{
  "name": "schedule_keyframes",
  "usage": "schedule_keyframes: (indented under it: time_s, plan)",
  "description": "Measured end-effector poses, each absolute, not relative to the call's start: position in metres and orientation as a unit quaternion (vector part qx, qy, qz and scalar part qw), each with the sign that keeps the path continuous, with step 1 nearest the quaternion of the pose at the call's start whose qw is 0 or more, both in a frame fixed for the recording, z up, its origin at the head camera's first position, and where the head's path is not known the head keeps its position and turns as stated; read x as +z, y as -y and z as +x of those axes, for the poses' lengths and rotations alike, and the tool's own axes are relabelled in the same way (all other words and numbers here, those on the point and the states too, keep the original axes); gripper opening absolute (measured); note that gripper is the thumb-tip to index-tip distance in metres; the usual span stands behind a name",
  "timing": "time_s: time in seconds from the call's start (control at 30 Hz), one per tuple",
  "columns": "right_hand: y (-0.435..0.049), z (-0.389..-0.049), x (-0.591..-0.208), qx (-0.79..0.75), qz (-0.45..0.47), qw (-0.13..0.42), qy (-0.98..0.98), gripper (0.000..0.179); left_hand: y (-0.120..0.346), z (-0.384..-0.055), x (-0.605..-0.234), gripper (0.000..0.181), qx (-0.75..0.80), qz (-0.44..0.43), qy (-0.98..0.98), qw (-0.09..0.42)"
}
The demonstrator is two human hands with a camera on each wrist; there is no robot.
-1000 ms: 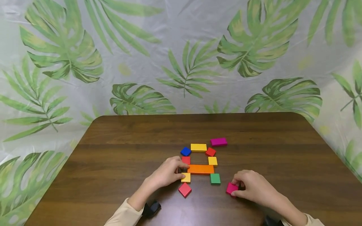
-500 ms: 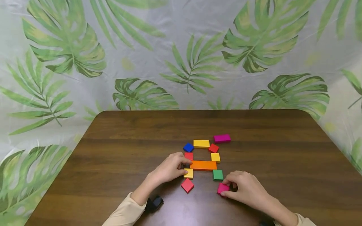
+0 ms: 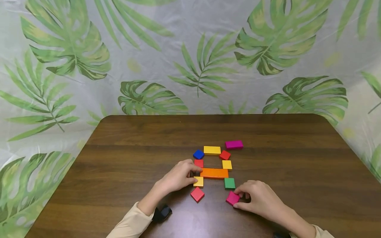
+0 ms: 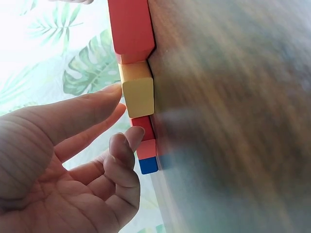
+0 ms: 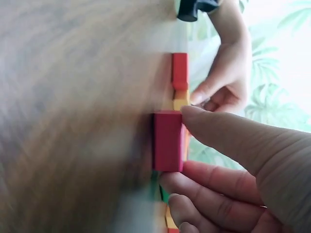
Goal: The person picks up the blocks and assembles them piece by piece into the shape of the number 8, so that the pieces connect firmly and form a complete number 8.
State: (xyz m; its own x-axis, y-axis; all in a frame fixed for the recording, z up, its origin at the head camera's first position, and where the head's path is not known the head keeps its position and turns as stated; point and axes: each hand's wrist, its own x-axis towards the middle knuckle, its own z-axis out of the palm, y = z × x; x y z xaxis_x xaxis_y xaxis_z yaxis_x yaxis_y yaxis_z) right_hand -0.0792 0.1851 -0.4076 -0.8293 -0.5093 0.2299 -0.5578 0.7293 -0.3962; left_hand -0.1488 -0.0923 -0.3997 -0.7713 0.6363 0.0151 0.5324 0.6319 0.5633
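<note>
My right hand pinches a pink square block between thumb and fingertips. The block lies turned cornerwise, just below a green square block. In the right wrist view the thumb is at one side of the pink block and fingers at the other. My left hand touches a small yellow block with its thumb; its index finger reaches the left end of a long orange block. Below the yellow block lies a red block, cornerwise. Curled fingers appear in the left wrist view, holding nothing visible.
Above the orange block, a red block, a blue block, a yellow bar, another red block and a yellow square form a loop. A magenta bar lies apart at upper right on the wooden table.
The right hand has slid the pink block leftward, close to the green block, and turned it cornerwise. My left hand stays by the yellow block. The head view has shifted slightly.
</note>
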Motion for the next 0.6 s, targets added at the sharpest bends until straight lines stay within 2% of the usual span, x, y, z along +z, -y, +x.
schedule_keyframes:
  time_s: [0.23, 0.6]
  plan:
    - [-0.1804, -0.0776, -0.4057, 0.207, 0.265, 0.053, 0.94, 0.021, 0.0916, -0.1496, -0.4002, 0.031, 0.279, 0.324, -0.9, 0.088]
    - [-0.175, -0.0721, -0.4102, 0.174, 0.238, 0.099, 0.95, 0.022, 0.0924, -0.1491, -0.3998, 0.031, 0.273, 0.325, -0.901, 0.089]
